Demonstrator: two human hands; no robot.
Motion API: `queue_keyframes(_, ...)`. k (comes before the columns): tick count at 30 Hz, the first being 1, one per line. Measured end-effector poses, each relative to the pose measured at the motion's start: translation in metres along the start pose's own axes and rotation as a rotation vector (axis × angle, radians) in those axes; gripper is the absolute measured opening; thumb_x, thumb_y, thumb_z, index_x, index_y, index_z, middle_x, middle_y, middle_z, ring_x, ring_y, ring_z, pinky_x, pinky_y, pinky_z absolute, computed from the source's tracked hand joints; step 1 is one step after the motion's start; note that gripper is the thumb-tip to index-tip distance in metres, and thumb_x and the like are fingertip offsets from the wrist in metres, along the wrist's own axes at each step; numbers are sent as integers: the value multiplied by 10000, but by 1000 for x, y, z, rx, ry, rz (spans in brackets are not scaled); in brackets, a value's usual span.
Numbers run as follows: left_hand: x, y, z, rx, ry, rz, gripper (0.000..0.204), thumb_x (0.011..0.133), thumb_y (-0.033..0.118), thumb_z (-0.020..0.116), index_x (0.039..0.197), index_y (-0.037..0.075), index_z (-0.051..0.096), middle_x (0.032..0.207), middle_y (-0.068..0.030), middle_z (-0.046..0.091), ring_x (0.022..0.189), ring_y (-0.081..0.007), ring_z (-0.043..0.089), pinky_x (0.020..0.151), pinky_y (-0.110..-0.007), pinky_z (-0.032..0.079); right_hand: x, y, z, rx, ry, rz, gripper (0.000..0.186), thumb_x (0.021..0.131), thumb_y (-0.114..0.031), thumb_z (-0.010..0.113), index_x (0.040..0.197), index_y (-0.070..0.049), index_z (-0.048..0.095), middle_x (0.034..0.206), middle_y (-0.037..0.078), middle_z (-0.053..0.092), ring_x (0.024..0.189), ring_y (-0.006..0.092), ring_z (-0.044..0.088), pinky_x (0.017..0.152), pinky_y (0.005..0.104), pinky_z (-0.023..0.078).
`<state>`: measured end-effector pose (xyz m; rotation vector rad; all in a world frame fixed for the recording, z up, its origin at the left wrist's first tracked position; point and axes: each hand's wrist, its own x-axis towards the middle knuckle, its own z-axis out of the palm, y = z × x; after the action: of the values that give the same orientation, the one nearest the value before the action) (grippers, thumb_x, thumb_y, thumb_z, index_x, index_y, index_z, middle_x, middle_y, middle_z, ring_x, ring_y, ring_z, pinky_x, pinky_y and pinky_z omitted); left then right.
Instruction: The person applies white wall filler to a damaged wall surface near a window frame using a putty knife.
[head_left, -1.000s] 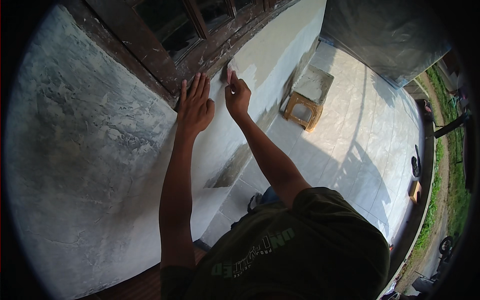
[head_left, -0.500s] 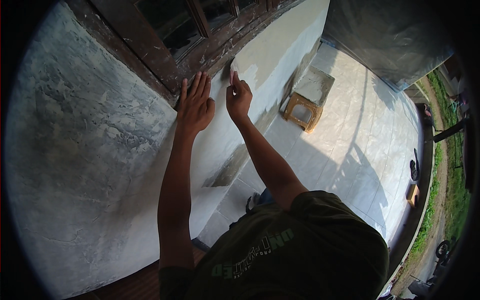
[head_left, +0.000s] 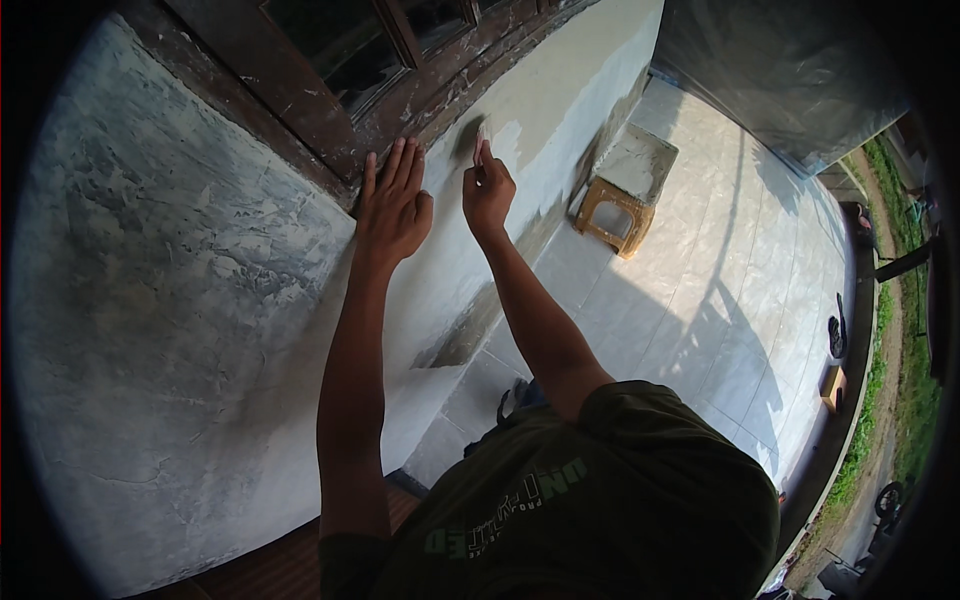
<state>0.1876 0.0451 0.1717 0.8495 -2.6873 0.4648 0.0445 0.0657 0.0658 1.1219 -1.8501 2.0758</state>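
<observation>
My left hand [head_left: 395, 215] lies open against the wall at the corner of the brown window frame [head_left: 345, 140], its fingers spread upward and the fingertips at the frame's lower edge. Just right of it, my right hand [head_left: 489, 195] is closed around a small, thin putty scraper [head_left: 484, 130]. Most of the scraper is hidden by the fingers, and its pale edge is at the wall. The wall [head_left: 425, 290] is whitish here, with a beige, smoother coat [head_left: 545, 85] beginning beside the scraper.
A rectangular tray of pale paste [head_left: 637, 163] rests by a tan plastic stool [head_left: 613, 220] on the tiled floor [head_left: 690, 270]. Plastic sheeting [head_left: 780, 70] hangs at the far right. A rough, patchy grey wall [head_left: 170, 300] stands at left. A small box [head_left: 832, 388] lies near the floor's right edge.
My right hand has moved a little to the right along the wall with the scraper. My left hand has stayed at the window corner. The whole view has shifted slightly.
</observation>
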Motion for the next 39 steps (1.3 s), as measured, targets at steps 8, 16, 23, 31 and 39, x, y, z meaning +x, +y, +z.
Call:
queue_keyframes(8, -8, -6, 3, 4, 38, -18, 593, 914, 207, 331, 1466, -9, 370, 1568, -119, 322, 1483, -203, 221, 1224, -466, 58, -86, -36, -12, 147, -280, -4, 520, 750, 34, 634, 1268, 30, 590, 722, 137, 594, 649, 251, 607, 630, 354, 511)
queue_keyframes(16, 1, -1, -1, -10, -4, 4, 602, 937, 217, 307, 1494, -11, 313, 1593, -105, 269, 1497, -217, 170, 1220, -478, 32, -15, -36, 15, 43, -79, -31, 470, 770, 46, 612, 1237, 60, 566, 774, 172, 609, 682, 320, 605, 633, 391, 495)
queue_keyframes(23, -7, -6, 2, -13, 41, -18, 593, 928, 225, 294, 1471, -4, 366, 1572, -116, 314, 1486, -202, 211, 1226, -463, 37, -86, -40, -16, 153, -215, 15, 527, 762, 79, 634, 1282, 2, 600, 723, 124, 601, 628, 221, 610, 623, 316, 517)
queue_keyframes(31, -1, -3, 0, -29, 38, 8, 590, 925, 214, 303, 1468, -7, 369, 1574, -116, 310, 1490, -202, 198, 1226, -463, 36, -13, -40, 11, 54, -70, -12, 491, 758, 40, 627, 1247, 50, 580, 780, 159, 611, 697, 312, 606, 659, 384, 506)
queue_keyframes(39, -5, -4, -2, -34, 19, -21, 594, 920, 210, 307, 1471, -6, 360, 1574, -116, 309, 1488, -203, 203, 1227, -460, 39, -22, -36, -13, 191, 78, 200, 485, 770, 22, 616, 1255, 15, 628, 674, 73, 558, 579, 109, 506, 586, 248, 455)
